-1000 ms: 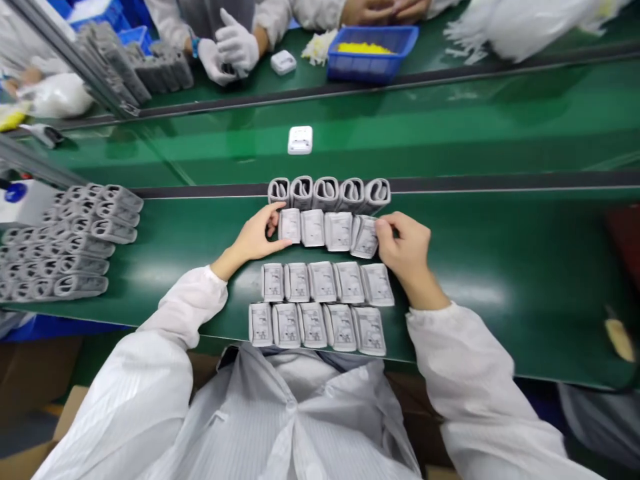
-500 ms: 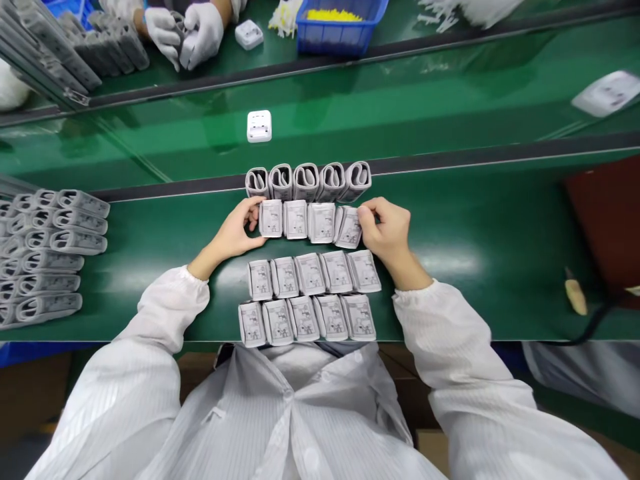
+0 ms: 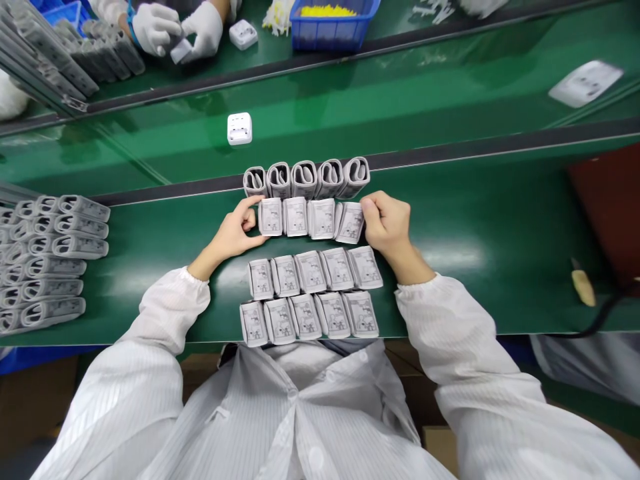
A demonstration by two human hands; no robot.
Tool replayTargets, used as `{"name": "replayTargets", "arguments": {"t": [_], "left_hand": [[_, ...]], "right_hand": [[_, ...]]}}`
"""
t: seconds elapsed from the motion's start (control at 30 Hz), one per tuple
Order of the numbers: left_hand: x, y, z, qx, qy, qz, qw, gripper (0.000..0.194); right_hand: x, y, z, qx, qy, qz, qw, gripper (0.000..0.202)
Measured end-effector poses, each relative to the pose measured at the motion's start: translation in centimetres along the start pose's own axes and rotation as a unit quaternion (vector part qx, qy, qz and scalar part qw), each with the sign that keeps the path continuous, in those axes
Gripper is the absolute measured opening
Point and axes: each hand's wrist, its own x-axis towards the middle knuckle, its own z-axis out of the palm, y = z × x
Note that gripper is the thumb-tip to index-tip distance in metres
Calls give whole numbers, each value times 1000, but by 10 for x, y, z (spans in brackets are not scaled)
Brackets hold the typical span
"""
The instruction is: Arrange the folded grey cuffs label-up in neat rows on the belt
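Leftward along the green belt [image 3: 425,100] a white square unit [image 3: 240,129] had slid since half a second earlier, as had a second white unit [image 3: 586,83]. Both hands stood well apart, bracketing a row of four gray bundles [image 3: 296,217]: the left hand [image 3: 239,228] spread thumb and forefinger about its left end, and the right hand [image 3: 387,219] curled against its tilted right-end bundle. How firmly either gripped could not be told. Bare tabletop [image 3: 475,227] ran rightward to a dark red board [image 3: 610,207] and a tan-handled tool [image 3: 583,287]; leftward, it reached stacked gray rolls [image 3: 65,270]. Five upright rolls [image 3: 304,179] blocked the far side, against the black rail [image 3: 425,159]. Nearer, two rows of five bundles [image 3: 311,272] filled the stretch to the front edge. Across the belt sat a blue bin [image 3: 327,33] and a co-worker's gloved hands [image 3: 204,30].
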Motion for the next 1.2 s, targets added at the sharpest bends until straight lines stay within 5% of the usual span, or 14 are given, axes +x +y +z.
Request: {"name": "replayTargets", "arguments": {"t": [0.27,1.2], "left_hand": [[1,0,0,-16,2,12,1000,84],[0,-2,-2,2,-5,18,1000,82]], "right_hand": [[0,4,4,31,27,-52,998,49],[2,4,2,14,11,-61,998,51]]}}
